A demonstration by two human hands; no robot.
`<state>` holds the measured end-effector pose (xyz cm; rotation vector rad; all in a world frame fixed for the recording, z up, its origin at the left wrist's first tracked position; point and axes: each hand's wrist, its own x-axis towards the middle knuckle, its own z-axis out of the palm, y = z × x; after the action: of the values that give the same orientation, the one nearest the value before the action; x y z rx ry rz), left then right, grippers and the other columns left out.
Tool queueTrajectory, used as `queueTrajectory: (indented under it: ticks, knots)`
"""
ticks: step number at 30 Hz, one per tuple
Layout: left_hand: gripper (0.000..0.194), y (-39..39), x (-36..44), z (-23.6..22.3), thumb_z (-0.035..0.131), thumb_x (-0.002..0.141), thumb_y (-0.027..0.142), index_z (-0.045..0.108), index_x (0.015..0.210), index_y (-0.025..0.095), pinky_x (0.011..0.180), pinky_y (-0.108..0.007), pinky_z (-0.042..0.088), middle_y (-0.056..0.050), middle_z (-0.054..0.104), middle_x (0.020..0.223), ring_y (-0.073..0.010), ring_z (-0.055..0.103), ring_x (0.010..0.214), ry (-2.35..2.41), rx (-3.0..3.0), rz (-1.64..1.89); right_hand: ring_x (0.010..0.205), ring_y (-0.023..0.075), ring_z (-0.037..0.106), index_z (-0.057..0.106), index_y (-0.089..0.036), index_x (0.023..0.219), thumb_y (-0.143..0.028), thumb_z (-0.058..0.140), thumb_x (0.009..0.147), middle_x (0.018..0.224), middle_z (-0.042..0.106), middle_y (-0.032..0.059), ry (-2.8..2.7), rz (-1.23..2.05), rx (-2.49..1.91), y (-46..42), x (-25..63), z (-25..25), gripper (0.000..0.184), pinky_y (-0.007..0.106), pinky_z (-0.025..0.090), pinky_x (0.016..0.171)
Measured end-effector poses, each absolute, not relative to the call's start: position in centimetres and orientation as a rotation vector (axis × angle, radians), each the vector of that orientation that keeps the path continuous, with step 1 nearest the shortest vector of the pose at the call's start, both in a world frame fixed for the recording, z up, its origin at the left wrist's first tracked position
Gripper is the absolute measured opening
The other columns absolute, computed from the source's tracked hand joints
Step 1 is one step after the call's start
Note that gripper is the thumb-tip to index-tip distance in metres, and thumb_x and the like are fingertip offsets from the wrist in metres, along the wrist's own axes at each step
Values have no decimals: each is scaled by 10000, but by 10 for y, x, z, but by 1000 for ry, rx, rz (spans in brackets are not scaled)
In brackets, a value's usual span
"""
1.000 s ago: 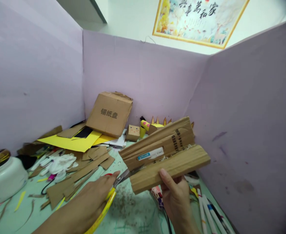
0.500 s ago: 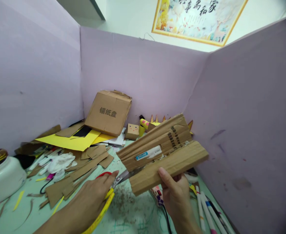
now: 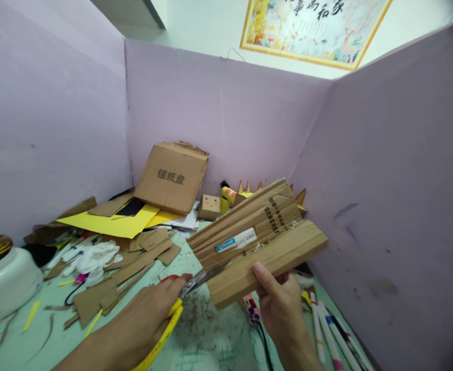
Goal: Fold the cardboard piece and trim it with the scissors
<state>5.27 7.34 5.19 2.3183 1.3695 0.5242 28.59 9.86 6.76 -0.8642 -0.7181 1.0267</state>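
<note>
My right hand (image 3: pixel 280 304) grips a folded piece of brown cardboard (image 3: pixel 257 242) from below, thumb on its lower edge, and holds it up above the desk. It carries a white and blue label and black print. My left hand (image 3: pixel 145 319) is closed on yellow-handled scissors (image 3: pixel 176 309). Their metal blades point right and reach into the cardboard's left end, along the gap between its two layers.
Cardboard strips (image 3: pixel 134 268), yellow paper (image 3: pixel 110 224) and a printed brown box (image 3: pixel 172 175) lie on the green desk (image 3: pixel 211 340). A white pot (image 3: pixel 6 283) stands at the left. Marker pens (image 3: pixel 327 330) lie at the right. Lilac partition walls (image 3: pixel 396 196) close in three sides.
The cardboard has tilted and shifted slightly left and up. The scissors stay at its left end, with my left hand barely moved.
</note>
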Motion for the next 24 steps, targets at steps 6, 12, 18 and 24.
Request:
queueTrajectory:
  ticks: [6, 12, 18, 24]
  knots:
    - [561, 68, 37, 47, 356, 916, 249, 213, 1455, 313, 1101, -434, 310, -32, 314, 1520, -262, 321, 1365, 1262, 2307, 451, 871, 218, 656, 559, -188, 1086, -348, 828, 561, 920, 713, 32, -727, 959, -888, 101, 290, 67, 611, 328, 507, 771]
    - [569, 68, 42, 64, 359, 886, 217, 261, 1445, 251, 1090, -469, 321, -72, 326, 1511, -275, 342, 1353, 1246, 2298, 319, 844, 203, 658, 590, -185, 1054, -327, 832, 553, 870, 712, 13, -721, 914, -900, 103, 294, 67, 575, 314, 507, 767]
    - [525, 74, 38, 72, 312, 903, 261, 302, 1427, 267, 1061, -472, 351, -74, 401, 1472, -271, 416, 1309, 1306, 2292, 246, 868, 159, 660, 624, -199, 1029, -299, 816, 592, 842, 708, -30, -559, 866, -820, 112, 315, 76, 488, 237, 515, 735]
    - [517, 74, 41, 71, 389, 885, 250, 353, 1401, 273, 1048, -480, 354, -77, 447, 1442, -280, 443, 1281, 1399, 2279, 202, 895, 226, 663, 603, -173, 1080, -336, 790, 622, 917, 708, 33, -718, 813, -918, 108, 312, 71, 521, 332, 524, 775]
